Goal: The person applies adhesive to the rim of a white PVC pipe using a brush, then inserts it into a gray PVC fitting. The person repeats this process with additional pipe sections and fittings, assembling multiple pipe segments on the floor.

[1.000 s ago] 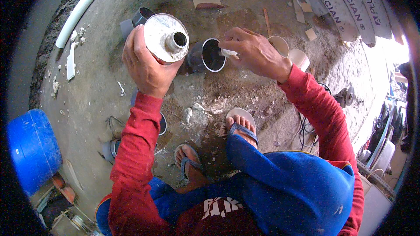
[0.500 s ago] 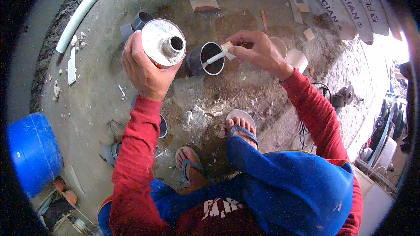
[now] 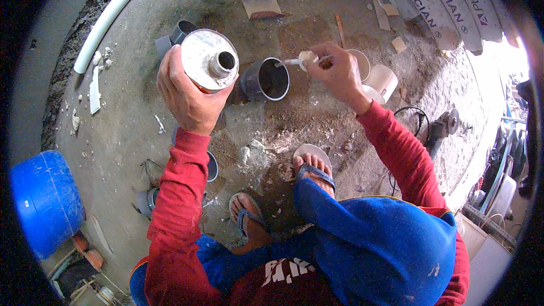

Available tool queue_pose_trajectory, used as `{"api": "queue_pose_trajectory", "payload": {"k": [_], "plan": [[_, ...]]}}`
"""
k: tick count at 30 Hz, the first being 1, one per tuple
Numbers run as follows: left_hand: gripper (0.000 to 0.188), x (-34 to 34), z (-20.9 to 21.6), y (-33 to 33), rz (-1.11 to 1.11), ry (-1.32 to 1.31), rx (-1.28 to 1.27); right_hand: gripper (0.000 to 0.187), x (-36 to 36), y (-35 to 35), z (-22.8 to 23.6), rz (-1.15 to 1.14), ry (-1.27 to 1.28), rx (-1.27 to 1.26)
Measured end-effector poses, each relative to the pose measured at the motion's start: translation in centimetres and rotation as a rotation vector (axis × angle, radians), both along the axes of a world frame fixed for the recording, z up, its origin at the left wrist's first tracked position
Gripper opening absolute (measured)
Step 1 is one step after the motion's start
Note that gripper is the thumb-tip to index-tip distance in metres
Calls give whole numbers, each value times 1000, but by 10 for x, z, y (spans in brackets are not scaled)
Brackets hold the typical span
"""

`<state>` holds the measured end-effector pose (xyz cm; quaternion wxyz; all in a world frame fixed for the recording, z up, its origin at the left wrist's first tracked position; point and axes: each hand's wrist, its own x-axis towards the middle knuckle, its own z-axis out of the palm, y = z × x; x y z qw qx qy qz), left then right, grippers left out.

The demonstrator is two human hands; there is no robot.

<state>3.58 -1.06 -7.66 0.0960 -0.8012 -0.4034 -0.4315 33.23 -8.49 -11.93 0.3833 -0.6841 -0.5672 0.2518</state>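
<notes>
My left hand [image 3: 190, 97] is wrapped round a metal can [image 3: 198, 48] with a whitish top and an open round neck. In my right hand [image 3: 341, 76] is an applicator brush [image 3: 293, 62], held by its pale cap. The brush's tip is close to the right side of the mouth of a dark grey pipe fitting [image 3: 250, 84]; whether it touches I cannot tell. That fitting lies on the floor between my hands, its round opening facing right and toward me.
Beige pipe pieces [image 3: 383, 82] lie beyond my right wrist, near an angle grinder [image 3: 445, 127] with a black cord. Big grey pipes [image 3: 447, 17] are stacked at the far right. A blue barrel [image 3: 48, 204] stands left, a pale pipe [image 3: 110, 17] at far left. My sandalled feet are below.
My right hand has shifted slightly right and turned, drawing the brush from inside the fitting's mouth out to its right edge. My left hand and the can have barely moved.
</notes>
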Motion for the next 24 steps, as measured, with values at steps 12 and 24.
{"api": "queue_pose_trajectory", "payload": {"k": [12,24], "plan": [[99,4,3,0,-10,54,56,33,-14,-18,113,108,286,209],[73,13,18,1,-77,159,314,41,-56,22,114,510,-100,524]]}}
